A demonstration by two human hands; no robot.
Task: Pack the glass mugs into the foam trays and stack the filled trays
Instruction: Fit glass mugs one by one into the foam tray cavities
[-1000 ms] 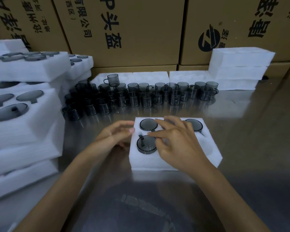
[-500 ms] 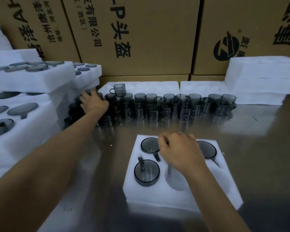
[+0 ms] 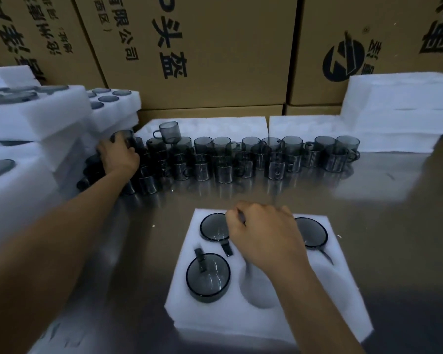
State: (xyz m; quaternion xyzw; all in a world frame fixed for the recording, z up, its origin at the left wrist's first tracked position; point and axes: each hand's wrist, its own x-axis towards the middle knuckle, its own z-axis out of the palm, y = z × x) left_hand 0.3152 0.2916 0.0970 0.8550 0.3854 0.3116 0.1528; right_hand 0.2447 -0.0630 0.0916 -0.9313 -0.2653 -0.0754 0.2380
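Left hand (image 3: 118,157) reached from tray to far-left mug cluster (image 3: 215,159), fingers curled on one mug (image 3: 123,139); right hand (image 3: 264,236) rests curled on foam tray (image 3: 343,302), grip unclear; next: lift mug, seat it in empty near pocket (image 3: 260,290).

A wall of large brown cardboard cartons (image 3: 215,52) fills the upper part of the frame, stacked side by side and printed with black Chinese characters; the carton at upper right also carries a round black logo (image 3: 343,61). Below them a brushed metal tabletop (image 3: 394,238) spans the lower frame, dimly lit, its dull sheen mirroring whatever stands on it.
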